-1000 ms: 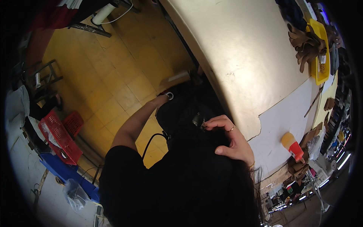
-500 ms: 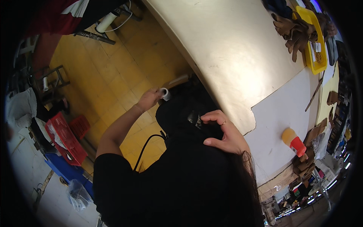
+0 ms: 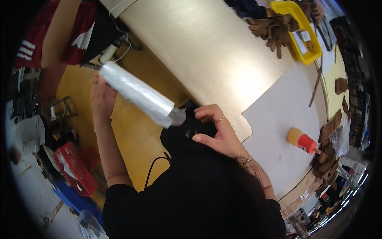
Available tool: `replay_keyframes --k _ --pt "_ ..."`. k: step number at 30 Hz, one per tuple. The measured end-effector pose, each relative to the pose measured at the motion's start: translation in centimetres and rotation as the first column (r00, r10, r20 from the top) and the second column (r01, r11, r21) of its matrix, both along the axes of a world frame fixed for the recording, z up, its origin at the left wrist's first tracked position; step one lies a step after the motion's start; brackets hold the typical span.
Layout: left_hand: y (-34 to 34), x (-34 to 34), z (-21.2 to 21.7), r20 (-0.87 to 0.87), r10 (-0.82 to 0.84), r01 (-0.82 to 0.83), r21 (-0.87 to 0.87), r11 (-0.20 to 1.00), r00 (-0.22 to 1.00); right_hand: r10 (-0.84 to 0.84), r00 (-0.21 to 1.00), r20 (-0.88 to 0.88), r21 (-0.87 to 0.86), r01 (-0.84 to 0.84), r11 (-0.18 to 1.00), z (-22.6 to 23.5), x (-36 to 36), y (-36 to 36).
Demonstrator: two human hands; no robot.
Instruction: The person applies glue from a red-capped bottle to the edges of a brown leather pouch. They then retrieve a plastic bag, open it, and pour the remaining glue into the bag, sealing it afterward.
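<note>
Beige and smooth, the broad counter [image 3: 207, 51] fills the upper middle of the view, its near edge running just above the person's hands. On its right part lies a large white sheet of card [image 3: 286, 131] with a ragged left edge, and on that sheet a small bottle with an orange body and red cap [image 3: 301, 140] lies on its side. At the counter's far end sits a yellow plastic tray [image 3: 296, 34], with a heap of brown leather pieces [image 3: 272, 28] just beside it; more brown pieces [image 3: 326, 153] are stacked near the right edge. Below the counter shows a yellow tiled floor [image 3: 131, 131], with a red plastic crate [image 3: 73, 169] at lower left. The person's black clothing fills the bottom of the frame. A long roll of clear, whitish plastic film [image 3: 137, 93] slants from upper left down to lower right, off the counter and above the floor, its lower end just above a black cloth item [image 3: 181, 137]. The left hand [image 3: 101, 97] is raised, its fingers wrapped around the roll's upper end from behind. The right hand [image 3: 217, 129] rests on the black cloth item, its fingers [image 3: 207, 113] curled and pinching the fabric near the roll's lower end.
</note>
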State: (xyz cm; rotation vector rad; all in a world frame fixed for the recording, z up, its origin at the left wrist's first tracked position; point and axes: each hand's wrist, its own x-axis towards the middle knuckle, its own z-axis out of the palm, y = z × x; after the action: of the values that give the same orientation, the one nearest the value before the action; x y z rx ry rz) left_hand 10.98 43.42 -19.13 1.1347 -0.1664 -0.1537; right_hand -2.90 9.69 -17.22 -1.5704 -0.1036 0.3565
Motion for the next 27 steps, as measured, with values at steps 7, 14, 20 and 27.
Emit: replay_keyframes --k 7,14,20,27 --pt "-11.9 -1.3 3.7 -0.032 -0.055 0.041 -0.341 0.939 0.998 -0.397 0.917 0.024 0.506 0.332 0.796 0.8 0.7 -1.8" --pt "-21.3 -3.7 0.7 -0.058 -0.133 0.11 -0.292 0.95 0.989 -0.514 0.732 -0.448 0.584 0.675 0.451 1.9 -0.3 -8.3" --pt "-21.3 -4.6 -4.4 0.111 -0.148 0.113 0.27 0.956 0.983 -0.635 0.641 -0.431 0.288 0.765 0.576 -1.5 -3.9 -9.6" --pt "-20.4 -5.1 -1.7 -0.271 -0.201 0.223 0.051 0.974 0.941 -0.722 0.54 -0.432 0.196 0.838 0.51 -2.2 -5.8 -9.9"
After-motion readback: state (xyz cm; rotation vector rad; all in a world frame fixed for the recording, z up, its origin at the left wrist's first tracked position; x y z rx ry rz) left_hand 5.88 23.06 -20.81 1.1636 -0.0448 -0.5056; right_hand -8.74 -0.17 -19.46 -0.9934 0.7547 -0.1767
